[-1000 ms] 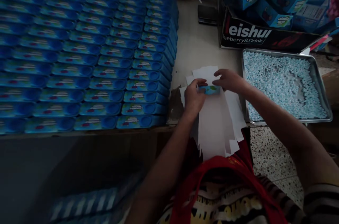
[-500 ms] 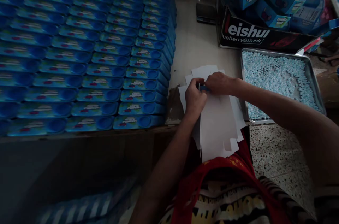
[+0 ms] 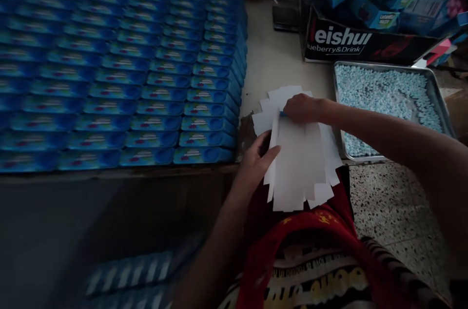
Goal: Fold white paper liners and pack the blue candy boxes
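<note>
White cut card sheets (image 3: 300,163) lie in a fanned stack across the table edge and my lap. My left hand (image 3: 260,155) grips the raised left flap of the top sheet, thumb on the inner side and fingers behind. At the sheet's far end, my right hand (image 3: 302,108) is closed on its edge, where a small blue strip (image 3: 282,113) shows beside the fingers. The fingertips of my right hand are partly hidden.
Rows of stacked blue boxes (image 3: 157,92) fill the left side. A metal tray (image 3: 444,119) of small pale-blue pieces stands at the right. Behind it is a black carton (image 3: 343,46) holding blue boxes. A dark flat object (image 3: 285,18) lies near the carton.
My left hand has moved from the sheet's far end down along its left side, where the flap now stands up. My right hand remains at the far end. The view has shifted slightly.
</note>
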`<state>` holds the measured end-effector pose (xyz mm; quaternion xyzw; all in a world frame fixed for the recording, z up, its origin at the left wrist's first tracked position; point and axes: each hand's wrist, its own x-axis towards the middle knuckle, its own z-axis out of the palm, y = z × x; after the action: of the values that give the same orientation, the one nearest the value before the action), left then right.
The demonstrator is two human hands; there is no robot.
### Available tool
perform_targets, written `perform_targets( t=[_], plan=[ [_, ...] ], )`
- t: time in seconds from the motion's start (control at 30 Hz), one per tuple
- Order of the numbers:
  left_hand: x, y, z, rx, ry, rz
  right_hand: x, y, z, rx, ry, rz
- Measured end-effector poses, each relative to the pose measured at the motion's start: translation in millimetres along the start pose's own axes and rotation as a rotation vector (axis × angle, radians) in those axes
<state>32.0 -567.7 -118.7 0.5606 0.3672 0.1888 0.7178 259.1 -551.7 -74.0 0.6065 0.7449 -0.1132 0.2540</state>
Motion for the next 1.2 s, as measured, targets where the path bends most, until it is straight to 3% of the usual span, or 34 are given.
perform_targets(
  t=[0.17,0.3,0.4,0.47,0.57,0.63,0.7,0.73,0.8,0.87,0.9,0.97,1.07,1.13,1.2],
  plan=[
    [-45,-5,-3.7,0.023,0.162,-0.073,0,-10,-5,-0.009,-0.003,0.088],
    [-109,-30,-26.7,0.067,0.539,0.004,-6,-3,-3,0.154,0.065,0.190],
    [-138,-46,-34.0,0.083,0.765,-0.008,-39,4,5,0.344,0.009,0.373],
    [-139,-48,-25.8,0.054,0.734,-0.037,-81,4,17,0.562,-0.112,0.514],
    [-123,-39,-0.3,-0.078,0.508,-0.086,-157,-9,34,0.988,-0.301,0.699],
    [-106,-31,15.8,-0.228,0.410,-0.102,-199,-24,34,1.152,-0.453,0.716],
    [-87,-25,24.9,-0.343,0.401,-0.074,-221,-35,22,1.137,-0.516,0.621],
    [-78,-24,26.6,-0.358,0.420,-0.048,-221,-38,12,1.073,-0.457,0.564],
    [-60,-23,26.6,-0.303,0.461,0.005,-203,-37,-6,0.860,-0.159,0.498],
    [-45,-23,25.8,-0.226,0.500,0.051,-162,-31,-16,0.624,0.183,0.474],
    [-39,-22,26.2,-0.203,0.506,0.072,-137,-27,-17,0.544,0.270,0.460],
    [-26,-20,28.4,-0.177,0.510,0.095,-89,-17,-12,0.520,0.275,0.423],
    [-7,-12,31.1,-0.066,0.523,0.082,-46,-5,2,0.803,0.103,0.425],
    [6,-6,31.1,-0.007,0.488,0.046,-45,-5,13,1.087,0.049,0.481],
    [15,-2,32.3,-0.016,0.388,0.026,-59,-12,25,1.276,0.136,0.563]
  ],
)
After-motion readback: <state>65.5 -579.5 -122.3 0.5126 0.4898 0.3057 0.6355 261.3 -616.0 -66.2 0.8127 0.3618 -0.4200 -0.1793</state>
